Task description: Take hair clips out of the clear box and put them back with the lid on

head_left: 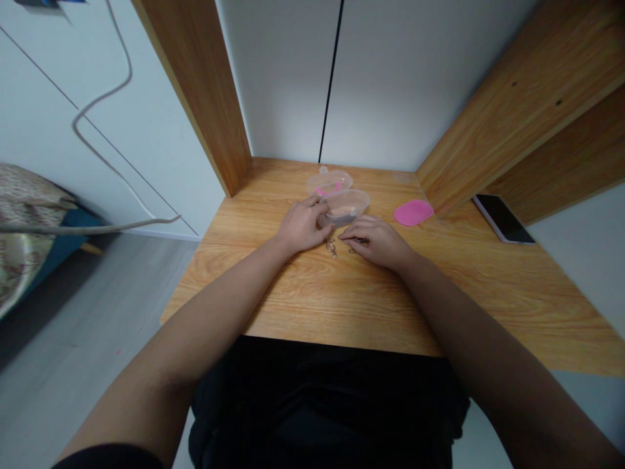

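A clear plastic case (347, 203) lies opened on the wooden desk, its lid (336, 182) folded back behind it. My left hand (303, 226) grips the case's left end, fingers at the rim and thumb near the front. Something greyish lies inside the case, too blurred to name. Just in front, between my hands, is a small cluster of shiny metal pieces (331, 247), perhaps rings or clasps. My right hand (375, 241) is closed low over the desk beside them, fingertips together. More small metal bits show under and between its fingers, partly hidden.
A pink oval piece (413, 212) lies right of the case. Farther right, a phone (504, 219) rests by the wooden upright. Wooden panels (195, 91) and a pale wall enclose the desk's back. A pale cable (102, 98) hangs at left.
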The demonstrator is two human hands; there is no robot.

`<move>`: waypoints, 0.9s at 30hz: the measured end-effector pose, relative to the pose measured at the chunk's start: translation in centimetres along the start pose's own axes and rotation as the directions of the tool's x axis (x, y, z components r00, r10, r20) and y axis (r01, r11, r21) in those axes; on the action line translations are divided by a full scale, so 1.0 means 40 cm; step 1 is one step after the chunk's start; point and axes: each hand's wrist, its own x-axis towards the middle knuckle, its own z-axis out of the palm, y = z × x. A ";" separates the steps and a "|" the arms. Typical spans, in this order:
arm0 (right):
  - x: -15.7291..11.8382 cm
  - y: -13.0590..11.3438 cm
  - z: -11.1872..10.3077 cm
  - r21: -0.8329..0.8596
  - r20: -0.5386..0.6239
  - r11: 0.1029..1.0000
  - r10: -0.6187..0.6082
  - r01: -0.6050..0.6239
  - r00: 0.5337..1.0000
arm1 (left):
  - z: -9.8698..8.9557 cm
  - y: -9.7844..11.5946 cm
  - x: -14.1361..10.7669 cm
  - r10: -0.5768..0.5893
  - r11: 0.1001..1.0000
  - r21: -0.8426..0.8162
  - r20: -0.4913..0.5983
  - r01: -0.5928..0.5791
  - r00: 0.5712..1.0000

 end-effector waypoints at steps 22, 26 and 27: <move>-0.001 -0.004 -0.002 0.014 -0.005 0.999 0.036 -0.036 0.999 | 0.007 -0.004 -0.001 0.013 1.000 -0.003 -0.007 -0.013 1.000; -0.002 -0.001 -0.001 0.007 -0.007 1.000 0.024 -0.024 1.000 | 0.006 -0.004 -0.001 0.020 1.000 -0.021 -0.003 -0.020 1.000; -0.002 0.000 0.000 0.008 -0.005 1.000 0.024 -0.024 1.000 | 0.006 -0.003 -0.001 0.021 1.000 -0.022 -0.001 -0.021 1.000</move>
